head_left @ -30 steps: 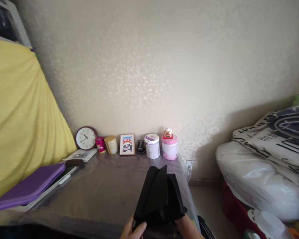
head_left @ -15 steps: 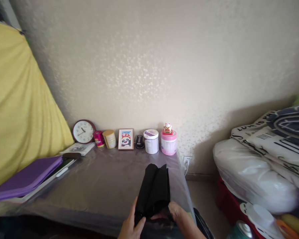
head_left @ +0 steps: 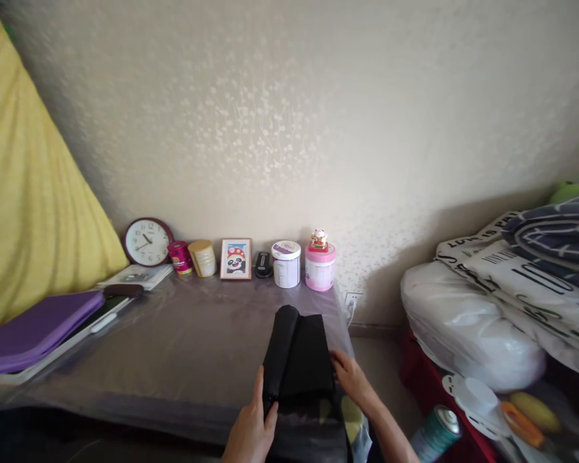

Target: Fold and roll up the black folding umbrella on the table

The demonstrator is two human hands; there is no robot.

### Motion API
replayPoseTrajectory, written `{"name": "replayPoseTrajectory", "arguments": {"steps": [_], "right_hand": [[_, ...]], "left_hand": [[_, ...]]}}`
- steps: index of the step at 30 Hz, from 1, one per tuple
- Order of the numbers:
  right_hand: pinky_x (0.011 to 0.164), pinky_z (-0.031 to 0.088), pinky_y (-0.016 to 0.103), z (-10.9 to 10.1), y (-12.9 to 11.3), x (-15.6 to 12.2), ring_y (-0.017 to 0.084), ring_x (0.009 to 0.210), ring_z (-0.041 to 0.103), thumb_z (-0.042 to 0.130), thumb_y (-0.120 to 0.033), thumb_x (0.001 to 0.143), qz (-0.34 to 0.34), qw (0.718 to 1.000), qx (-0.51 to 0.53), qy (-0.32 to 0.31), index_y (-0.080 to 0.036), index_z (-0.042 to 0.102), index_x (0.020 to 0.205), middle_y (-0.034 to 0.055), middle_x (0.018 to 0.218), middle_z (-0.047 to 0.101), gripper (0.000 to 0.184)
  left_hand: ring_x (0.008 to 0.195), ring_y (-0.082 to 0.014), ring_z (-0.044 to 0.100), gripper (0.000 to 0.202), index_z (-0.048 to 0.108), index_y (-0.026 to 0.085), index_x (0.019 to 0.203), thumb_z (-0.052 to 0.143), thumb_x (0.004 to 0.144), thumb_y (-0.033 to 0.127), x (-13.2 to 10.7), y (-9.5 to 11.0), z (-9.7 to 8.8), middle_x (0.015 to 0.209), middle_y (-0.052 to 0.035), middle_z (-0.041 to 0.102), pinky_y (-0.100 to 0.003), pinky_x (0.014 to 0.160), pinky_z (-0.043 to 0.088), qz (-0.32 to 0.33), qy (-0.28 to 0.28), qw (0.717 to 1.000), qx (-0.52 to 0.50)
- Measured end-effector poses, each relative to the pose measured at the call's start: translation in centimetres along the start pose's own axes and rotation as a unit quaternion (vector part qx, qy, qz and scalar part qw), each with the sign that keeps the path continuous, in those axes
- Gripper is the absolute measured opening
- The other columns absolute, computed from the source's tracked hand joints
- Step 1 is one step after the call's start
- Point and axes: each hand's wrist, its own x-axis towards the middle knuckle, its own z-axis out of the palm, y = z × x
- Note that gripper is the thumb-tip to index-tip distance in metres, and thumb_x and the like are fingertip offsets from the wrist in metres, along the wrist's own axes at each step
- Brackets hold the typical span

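A folded black cloth (head_left: 299,360) lies on the plastic-covered table (head_left: 193,347) near its front right corner. My left hand (head_left: 251,431) holds its near left edge, thumb on top and fingers underneath. My right hand (head_left: 352,379) presses against the cloth's right side with curled fingers. The cloth is a narrow bundle with a rolled fold along its left side.
Along the wall stand a clock (head_left: 147,242), a red tin (head_left: 179,257), a gold tin (head_left: 202,258), a framed panda picture (head_left: 236,258), a white jar (head_left: 286,263) and a pink jar (head_left: 320,265). A purple folder (head_left: 33,331) lies left. Bedding (head_left: 482,321) is piled right.
The cloth has been folded narrower and laid flatter on the table. My right hand went from under the cloth's near edge to its right side. The camera has tilted downward.
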Motion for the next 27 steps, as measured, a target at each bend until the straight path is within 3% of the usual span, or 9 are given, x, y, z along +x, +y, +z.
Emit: {"name": "replayPoseTrajectory", "arguments": {"steps": [5, 10, 15, 21, 27], "right_hand": [[0.067, 0.046, 0.028, -0.7, -1.4, 0.8, 0.022, 0.08, 0.062, 0.038, -0.043, 0.078, -0.016, 0.995, -0.061, 0.074, -0.02, 0.065, 0.089, 0.0072, 0.09, 0.067, 0.037], [0.064, 0.042, 0.029, 0.2, -2.5, 0.9, 0.022, 0.073, 0.061, 0.039, -0.048, 0.08, -0.016, 0.991, -0.115, 0.07, -0.02, 0.064, 0.088, 0.0046, 0.075, 0.066, 0.039], [0.062, 0.042, 0.03, 0.9, -2.5, 1.9, 0.024, 0.071, 0.061, 0.046, -0.047, 0.075, 0.002, 0.988, -0.131, 0.081, -0.016, 0.063, 0.091, 0.0059, 0.071, 0.064, 0.039], [0.057, 0.043, 0.029, 1.6, -3.6, 3.1, 0.022, 0.067, 0.059, 0.052, -0.036, 0.069, -0.016, 0.997, -0.043, 0.063, -0.017, 0.061, 0.075, 0.0032, 0.068, 0.063, 0.022], [0.052, 0.046, 0.026, 3.8, -6.0, 4.2, 0.019, 0.063, 0.06, 0.055, -0.037, 0.068, 0.007, 0.989, 0.147, -0.004, -0.017, 0.057, 0.097, 0.0007, 0.068, 0.064, 0.035]], "left_hand": [[0.076, -0.0189, 0.065, 0.061, 0.006, 0.013, 0.14, 0.031, 0.088, 0.034, 0.1, 0.0, 0.4, 0.085, -0.0103, 0.067, -0.026, 0.068, 0.044, 0.015, 0.02, 0.997, 0.067], [0.077, -0.0215, 0.064, 0.062, -0.002, 0.013, 0.14, 0.028, 0.089, 0.032, 0.4, -0.3, 0.7, 0.085, -0.0113, 0.067, -0.026, 0.063, 0.042, 0.028, 0.003, 0.992, 0.121], [0.082, -0.0192, 0.064, 0.061, -0.001, 0.012, 0.14, 0.028, 0.089, 0.03, 0.6, -0.4, 0.9, 0.092, -0.0122, 0.067, -0.025, 0.07, 0.042, 0.027, 0.005, 0.992, 0.126], [0.082, -0.0205, 0.064, 0.062, -0.001, 0.01, 0.139, 0.029, 0.089, 0.031, 0.6, -0.5, 1.0, 0.092, -0.0137, 0.067, -0.026, 0.069, 0.042, 0.021, 0.0, 0.991, 0.133], [0.083, -0.0219, 0.064, 0.062, 0.002, 0.01, 0.14, 0.031, 0.088, 0.031, 0.7, -0.6, 1.1, 0.092, -0.0144, 0.066, -0.027, 0.068, 0.043, 0.007, 0.001, 0.992, 0.125]]}}
